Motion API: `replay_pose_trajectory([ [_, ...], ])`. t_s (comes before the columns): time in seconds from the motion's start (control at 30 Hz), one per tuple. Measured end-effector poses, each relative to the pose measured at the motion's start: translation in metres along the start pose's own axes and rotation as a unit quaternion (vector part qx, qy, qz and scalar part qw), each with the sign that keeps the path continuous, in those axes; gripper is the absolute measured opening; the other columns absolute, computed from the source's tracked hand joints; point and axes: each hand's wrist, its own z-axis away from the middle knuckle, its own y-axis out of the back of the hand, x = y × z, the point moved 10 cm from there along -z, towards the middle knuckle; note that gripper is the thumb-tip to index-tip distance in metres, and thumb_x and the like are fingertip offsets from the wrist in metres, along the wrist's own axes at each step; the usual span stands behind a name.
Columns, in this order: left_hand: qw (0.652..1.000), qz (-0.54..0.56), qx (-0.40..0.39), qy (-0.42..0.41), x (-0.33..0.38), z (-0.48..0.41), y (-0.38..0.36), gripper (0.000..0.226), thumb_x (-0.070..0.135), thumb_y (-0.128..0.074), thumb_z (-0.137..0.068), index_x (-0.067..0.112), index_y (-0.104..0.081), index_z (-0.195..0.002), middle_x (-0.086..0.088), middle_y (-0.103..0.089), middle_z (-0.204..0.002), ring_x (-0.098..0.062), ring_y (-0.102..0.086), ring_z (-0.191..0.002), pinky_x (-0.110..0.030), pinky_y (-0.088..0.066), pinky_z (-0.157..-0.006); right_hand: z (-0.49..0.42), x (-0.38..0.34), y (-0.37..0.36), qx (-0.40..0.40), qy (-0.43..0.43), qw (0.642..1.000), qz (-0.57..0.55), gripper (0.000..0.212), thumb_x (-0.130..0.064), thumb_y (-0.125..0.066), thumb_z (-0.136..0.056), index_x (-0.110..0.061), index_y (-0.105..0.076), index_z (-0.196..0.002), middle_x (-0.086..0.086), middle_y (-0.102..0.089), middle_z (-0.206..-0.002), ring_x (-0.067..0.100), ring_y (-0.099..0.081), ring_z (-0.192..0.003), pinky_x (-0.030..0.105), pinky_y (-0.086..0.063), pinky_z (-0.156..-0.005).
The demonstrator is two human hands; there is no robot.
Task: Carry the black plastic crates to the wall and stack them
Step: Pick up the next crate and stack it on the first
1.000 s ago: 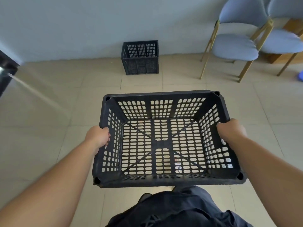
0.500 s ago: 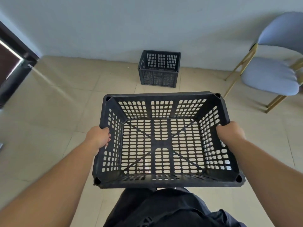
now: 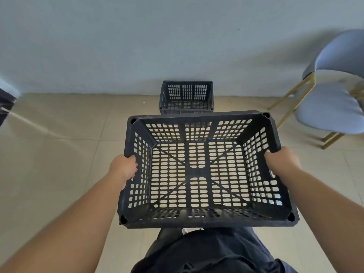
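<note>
I hold a black perforated plastic crate [image 3: 199, 218] in the air in front of my waist, its open top facing up. My left hand [image 3: 124, 169] grips the crate's left rim and my right hand [image 3: 281, 163] grips its right rim. A second black crate [image 3: 186, 97] stands on the tiled floor against the pale wall [image 3: 157, 42], straight ahead, and its front lower part is hidden behind the far rim of the carried crate.
A blue padded chair [image 3: 331, 107] with gold legs stands at the right, close to the wall. A dark door edge [image 3: 6, 103] shows at the far left. Beige floor tiles [image 3: 59, 154] spread to the left of the crates.
The crate by the wall has come nearer and now sits centred just beyond the carried crate. The chair has slid toward the right edge. My grip on both rims is unchanged.
</note>
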Motion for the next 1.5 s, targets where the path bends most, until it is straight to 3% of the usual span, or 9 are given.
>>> replay_pose_trajectory([
  [0.13, 1.0, -0.007, -0.003, -0.01, 0.069, -0.058, -0.011, 0.035, 0.023, -0.047, -0.108, -0.004, -0.065, -0.12, -0.007, -0.063, -0.086, -0.018, -0.057, -0.07, -0.03, -0.047, -0.06, -0.058, -0.047, -0.006, 0.001, -0.015, 1.0, -0.011, 0.04, -0.03, -0.055, -0.096, -0.004, -0.058, -0.126, 0.015, -0.067, -0.098, 0.025, -0.059, -0.069, 0.031, -0.046, -0.058],
  [0.33, 1.0, 0.005, 0.016, 0.009, 0.166, -0.129, -0.029, 0.036, 0.021, -0.045, -0.109, -0.006, -0.061, -0.127, -0.008, -0.062, -0.09, -0.024, -0.064, -0.082, -0.033, -0.051, -0.071, -0.156, -0.135, -0.007, -0.028, -0.038, 0.998, -0.032, 0.035, -0.035, -0.057, -0.096, -0.008, -0.054, -0.118, 0.013, -0.068, -0.094, 0.033, -0.07, -0.078, 0.048, -0.062, -0.076],
  [0.53, 1.0, 0.018, 0.021, 0.005, 0.245, -0.198, -0.035, 0.033, 0.021, -0.045, -0.109, -0.005, -0.062, -0.12, -0.007, -0.06, -0.083, -0.016, -0.054, -0.067, -0.028, -0.044, -0.058, -0.239, -0.227, 0.0, -0.034, -0.019, 0.999, -0.021, 0.036, -0.036, -0.057, -0.093, -0.01, -0.059, -0.118, 0.011, -0.071, -0.092, 0.034, -0.071, -0.078, 0.051, -0.062, -0.078],
  [0.83, 1.0, -0.009, -0.009, 0.015, 0.32, -0.338, -0.046, 0.032, 0.028, -0.048, -0.109, 0.002, -0.065, -0.116, -0.01, -0.068, -0.091, -0.021, -0.063, -0.078, -0.032, -0.052, -0.067, -0.333, -0.33, -0.032, -0.038, -0.034, 0.999, -0.004, 0.033, -0.037, -0.057, -0.093, -0.012, -0.063, -0.114, 0.008, -0.072, -0.086, 0.03, -0.072, -0.073, 0.048, -0.062, -0.075],
  [1.0, 0.999, -0.031, -0.038, 0.019, 0.366, -0.407, -0.052, 0.029, 0.026, -0.049, -0.109, 0.002, -0.065, -0.114, -0.01, -0.066, -0.087, -0.018, -0.061, -0.071, -0.027, -0.051, -0.059, -0.374, -0.379, -0.044, -0.03, -0.044, 0.999, -0.005, 0.036, -0.039, -0.055, -0.097, -0.011, -0.065, -0.117, 0.008, -0.072, -0.087, 0.03, -0.07, -0.074, 0.039, -0.058, -0.067],
  [1.17, 0.998, -0.053, -0.037, 0.027, 0.406, -0.457, -0.063, 0.027, 0.027, -0.05, -0.109, 0.004, -0.065, -0.113, -0.01, -0.068, -0.088, -0.02, -0.063, -0.074, -0.031, -0.053, -0.064, -0.413, -0.405, -0.06, -0.04, -0.057, 0.997, -0.019, 0.033, -0.036, -0.056, -0.099, -0.011, -0.06, -0.12, 0.007, -0.07, -0.088, 0.027, -0.068, -0.073, 0.037, -0.055, -0.065],
  [1.33, 0.996, -0.067, -0.038, 0.034, 0.43, -0.497, -0.089, 0.028, 0.029, -0.049, -0.109, 0.006, -0.065, -0.11, -0.009, -0.07, -0.09, -0.022, -0.066, -0.081, -0.04, -0.058, -0.083, -0.462, -0.407, -0.084, -0.044, -0.091, 0.994, -0.027, 0.035, -0.033, -0.058, -0.096, -0.01, -0.058, -0.122, 0.007, -0.068, -0.089, 0.026, -0.067, -0.073, 0.037, -0.055, -0.065],
  [1.43, 0.997, -0.052, -0.024, 0.056, 0.427, -0.518, -0.105, 0.027, 0.027, -0.048, -0.109, 0.005, -0.063, -0.116, -0.008, -0.067, -0.092, -0.019, -0.063, -0.081, -0.036, -0.054, -0.078, -0.496, -0.414, -0.108, -0.055, -0.093, 0.994, -0.017, 0.037, -0.035, -0.057, -0.095, -0.01, -0.06, -0.122, 0.01, -0.071, -0.091, 0.028, -0.068, -0.073, 0.035, -0.054, -0.062],
  [1.5, 0.996, -0.055, -0.014, 0.065, 0.427, -0.538, -0.115, 0.029, 0.026, -0.048, -0.109, 0.004, -0.063, -0.119, -0.006, -0.067, -0.092, -0.018, -0.062, -0.08, -0.035, -0.053, -0.076, -0.519, -0.417, -0.125, -0.06, -0.096, 0.994, -0.012, 0.04, -0.038, -0.056, -0.095, -0.01, -0.059, -0.123, 0.01, -0.071, -0.094, 0.03, -0.068, -0.075, 0.041, -0.059, -0.068],
])
